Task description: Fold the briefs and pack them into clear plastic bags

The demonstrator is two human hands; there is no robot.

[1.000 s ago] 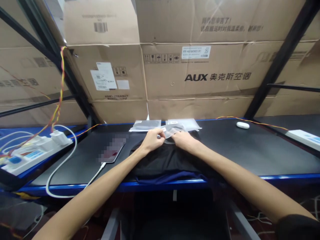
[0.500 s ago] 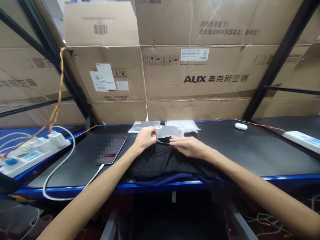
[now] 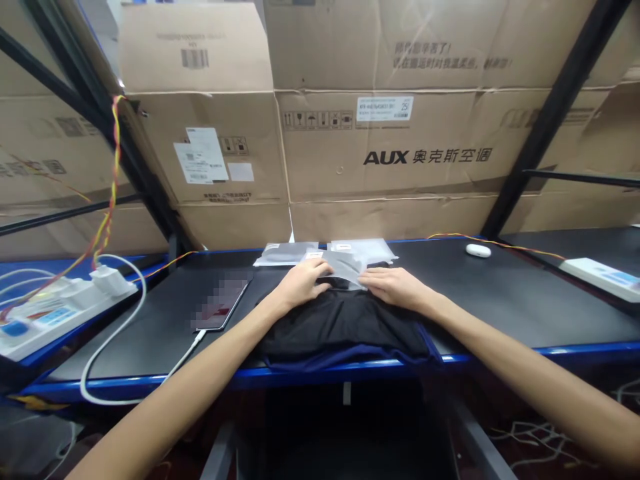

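Observation:
A folded black garment [image 3: 345, 327] lies on the black table [image 3: 500, 300], its near edge hanging over the blue front rim. A clear plastic bag [image 3: 345, 268] rests at the garment's far edge. My left hand [image 3: 301, 283] grips the bag's left side. My right hand [image 3: 395, 287] holds the bag's right side, fingers lying flat on the garment. More clear bags [image 3: 290, 252] lie just behind, against the cardboard boxes.
A phone [image 3: 223, 305] on a white cable lies left of the garment. White power strips [image 3: 60, 303] with cables sit at far left, another strip [image 3: 603, 277] at far right. A small white case [image 3: 478, 251] sits back right. Stacked cardboard boxes [image 3: 380, 147] form the rear wall.
Both hands have shifted on the plastic bag. The right hand went from beside the left, down onto the garment, then back to the bag's right side. The bag now lies lower over the garment's far edge.

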